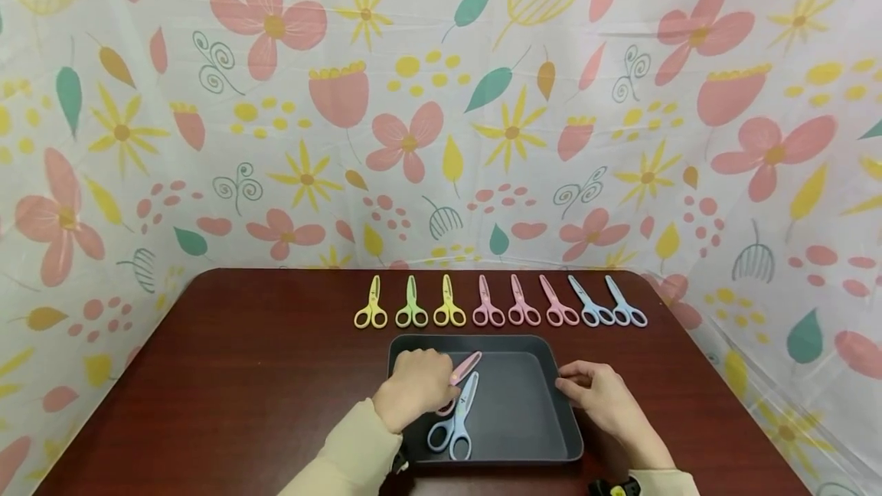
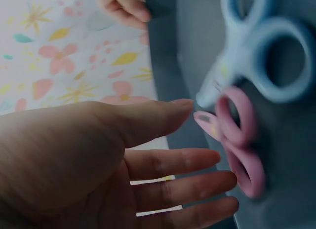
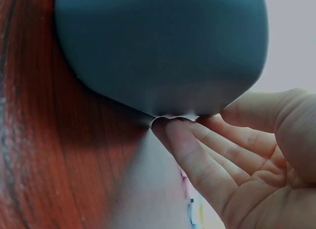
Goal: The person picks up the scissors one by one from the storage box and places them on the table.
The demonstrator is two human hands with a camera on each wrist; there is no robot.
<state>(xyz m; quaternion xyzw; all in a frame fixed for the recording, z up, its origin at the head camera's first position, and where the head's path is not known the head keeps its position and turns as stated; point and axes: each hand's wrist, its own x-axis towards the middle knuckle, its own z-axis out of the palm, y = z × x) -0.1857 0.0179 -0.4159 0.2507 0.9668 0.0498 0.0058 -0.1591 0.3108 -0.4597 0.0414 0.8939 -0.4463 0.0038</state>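
A dark grey tray (image 1: 513, 404) stands on the table with two pairs of scissors in its left part. The blue scissors (image 1: 460, 423) lie with handles toward me. Beside them the pink scissors (image 1: 465, 368) are partly covered by my left hand (image 1: 420, 385). In the left wrist view, that hand's thumb and fingers (image 2: 182, 189) are extended next to the pink scissors (image 2: 237, 135), holding nothing that I can see. My right hand (image 1: 606, 396) holds the tray's right rim, with fingers and thumb at the edge of the tray (image 3: 163, 51) in the right wrist view.
Behind the tray, a row of several scissors spans the table (image 1: 262, 373): yellow scissors (image 1: 372, 308), green scissors (image 1: 411, 305), another yellow pair, three pink ones (image 1: 520, 305) and two blue ones (image 1: 623, 305). A flower-patterned curtain (image 1: 441, 136) hangs behind the table.
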